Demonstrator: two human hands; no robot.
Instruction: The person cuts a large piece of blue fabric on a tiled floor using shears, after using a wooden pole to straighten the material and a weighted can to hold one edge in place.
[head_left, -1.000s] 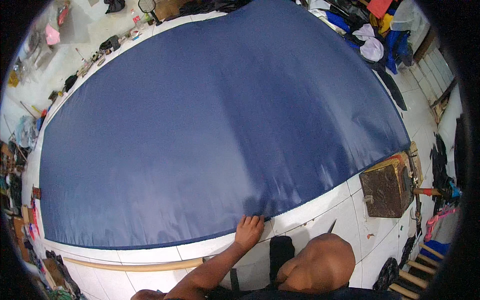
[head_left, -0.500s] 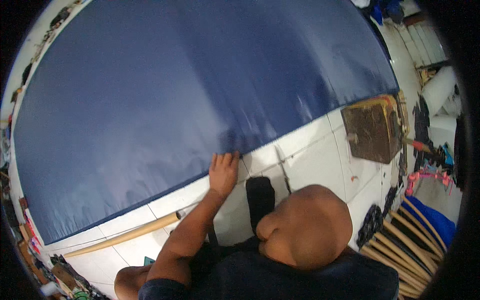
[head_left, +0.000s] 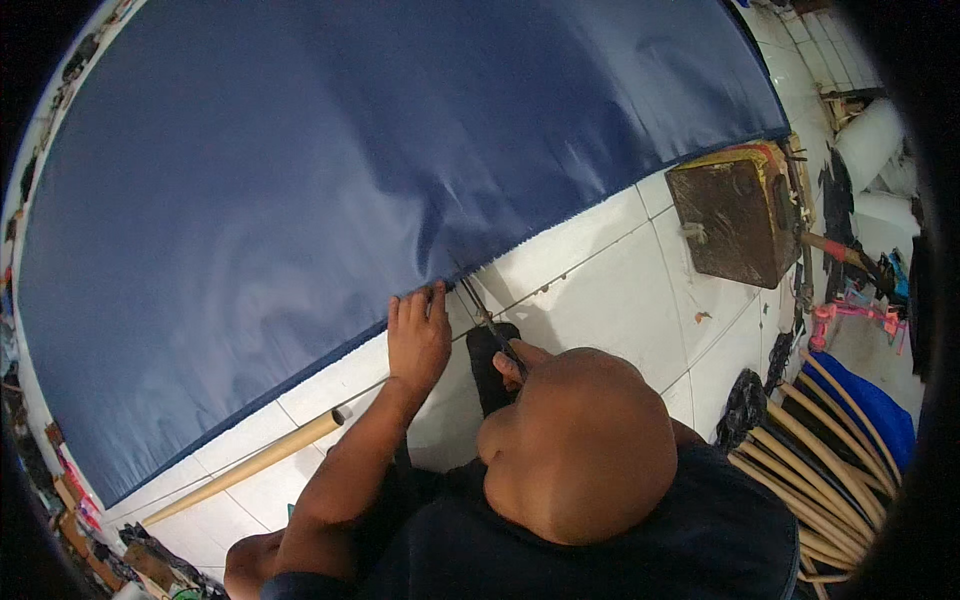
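Note:
A wide, shiny dark-blue fabric sheet (head_left: pixel 250 200) lies spread over the floor. At its near edge my left hand (head_left: pixel 418 340) is closed on the border, fingers side by side over the cloth and thumb mostly hidden. The fabric is creased and slightly raised around there. Just to the right, my right hand (head_left: pixel 513 367) grips the dark handles of a pair of scissors (head_left: pixel 487 315); the head below covers part of that hand. Their slim blades reach the fabric's edge beside my left fingertips.
White floor tiles (head_left: pixel 610 280) border the fabric. A tan tube (head_left: pixel 250 465) lies at the lower left. On the right stand a brown box-like block (head_left: pixel 735 215) and a bundle of tan poles (head_left: pixel 815 490). A black elongated shape (head_left: pixel 485 370) is beneath my right hand.
My right hand has come into view with the scissors, their blades now at the fabric's edge. My left hand has shifted slightly left and up, and the creases beside it have changed.

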